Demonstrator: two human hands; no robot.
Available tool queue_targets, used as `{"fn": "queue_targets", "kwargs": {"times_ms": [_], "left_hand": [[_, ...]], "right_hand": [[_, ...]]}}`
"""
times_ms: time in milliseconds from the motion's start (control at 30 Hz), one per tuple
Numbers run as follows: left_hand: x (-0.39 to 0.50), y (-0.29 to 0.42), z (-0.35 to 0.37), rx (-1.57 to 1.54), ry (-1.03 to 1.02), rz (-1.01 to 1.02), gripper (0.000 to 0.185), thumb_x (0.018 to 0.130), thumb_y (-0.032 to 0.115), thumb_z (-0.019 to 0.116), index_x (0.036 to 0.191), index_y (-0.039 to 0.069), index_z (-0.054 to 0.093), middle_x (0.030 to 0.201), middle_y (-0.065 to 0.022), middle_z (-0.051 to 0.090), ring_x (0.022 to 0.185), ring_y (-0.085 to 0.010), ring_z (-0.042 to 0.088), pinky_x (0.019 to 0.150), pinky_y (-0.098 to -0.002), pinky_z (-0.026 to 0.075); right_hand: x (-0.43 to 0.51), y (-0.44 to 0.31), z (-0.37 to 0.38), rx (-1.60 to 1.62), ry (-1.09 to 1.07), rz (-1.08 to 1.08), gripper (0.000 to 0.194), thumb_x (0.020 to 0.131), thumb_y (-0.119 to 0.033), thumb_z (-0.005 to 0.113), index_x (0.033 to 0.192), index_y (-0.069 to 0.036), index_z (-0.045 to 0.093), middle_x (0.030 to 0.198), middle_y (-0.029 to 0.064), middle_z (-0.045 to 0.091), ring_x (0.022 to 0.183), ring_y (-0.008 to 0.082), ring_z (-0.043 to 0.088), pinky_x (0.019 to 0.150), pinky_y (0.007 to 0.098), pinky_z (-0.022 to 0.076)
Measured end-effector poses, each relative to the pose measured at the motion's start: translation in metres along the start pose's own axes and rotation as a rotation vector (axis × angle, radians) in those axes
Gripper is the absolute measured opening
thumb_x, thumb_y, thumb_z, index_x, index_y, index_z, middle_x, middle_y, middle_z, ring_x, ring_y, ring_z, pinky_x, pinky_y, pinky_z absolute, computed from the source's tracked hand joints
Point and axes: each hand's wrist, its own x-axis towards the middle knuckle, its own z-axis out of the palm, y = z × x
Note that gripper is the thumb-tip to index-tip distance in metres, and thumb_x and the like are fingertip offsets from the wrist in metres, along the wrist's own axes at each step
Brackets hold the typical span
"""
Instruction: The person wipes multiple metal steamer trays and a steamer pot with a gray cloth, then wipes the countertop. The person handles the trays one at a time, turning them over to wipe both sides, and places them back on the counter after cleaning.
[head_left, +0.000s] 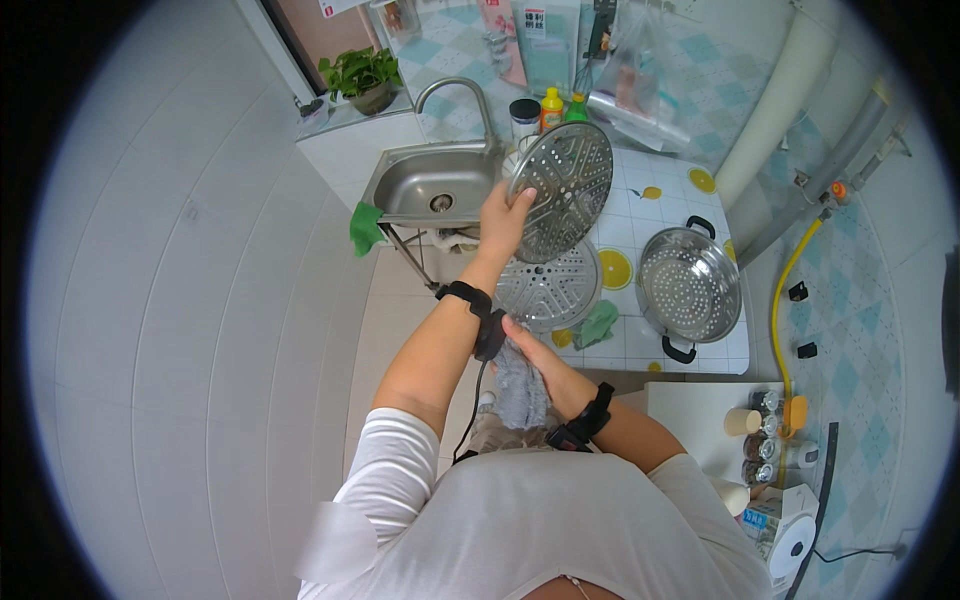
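My left hand (504, 217) grips the rim of a round perforated metal steamer plate (568, 191), held tilted above the table's left part. A grey cloth (519, 386) hangs from my right hand (536, 356), which is close to the black strap device on my left wrist. Beneath the raised plate, a second perforated steamer plate (547, 289) lies on the table, with a crumpled green cloth (597, 325) at its lower right edge. A perforated steamer pot (690, 285) with two black handles stands at the table's right.
A stainless steel sink (405, 182) with a curved faucet (480, 97) is at the left; another green cloth (367, 229) hangs on its corner. Bottles (552, 109) and a jar stand behind the plate. A yellow hose (782, 300) runs down the right wall, near a lower white surface with spice jars (761, 448).
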Motion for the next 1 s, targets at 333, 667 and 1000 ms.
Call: {"fn": "queue_targets", "kwargs": {"times_ms": [333, 667, 1000], "left_hand": [[-0.003, 0.003, -0.002, 0.147, -0.065, -0.03, 0.031, 0.091, 0.024, 0.068, 0.106, -0.002, 0.062, 0.082, -0.0037, 0.063, 0.075, -0.0101, 0.052, 0.071, -0.0281, 0.045], [-0.005, 0.011, 0.01, -0.003, -0.048, -0.047, 0.03, 0.09, 0.024, 0.067, 0.101, -0.003, 0.062, 0.082, -0.0085, 0.067, 0.075, -0.0136, 0.059, 0.07, -0.0314, 0.047], [-0.006, 0.015, 0.011, 0.117, -0.117, -0.022, 0.03, 0.091, 0.025, 0.067, 0.105, -0.002, 0.062, 0.081, -0.0031, 0.063, 0.075, -0.0107, 0.053, 0.071, -0.0287, 0.046]], "right_hand": [[-0.009, -0.008, 0.002, -0.012, -0.029, -0.032, 0.067, 0.095, -0.062, 0.046, 0.129, -0.005, 0.056, 0.117, 0.0062, 0.067, 0.094, 0.0098, 0.063, 0.073, 0.0237, 0.0505], [0.0, 0.001, -0.012, 0.096, -0.144, 0.014, 0.062, 0.096, -0.06, 0.046, 0.126, -0.007, 0.058, 0.106, 0.0049, 0.069, 0.073, 0.0086, 0.06, 0.064, 0.0249, 0.051], [-0.016, -0.011, -0.01, 0.083, -0.114, 0.051, 0.064, 0.097, -0.059, 0.044, 0.128, -0.005, 0.057, 0.116, 0.0054, 0.067, 0.088, 0.0093, 0.063, 0.074, 0.0256, 0.0523]]}}
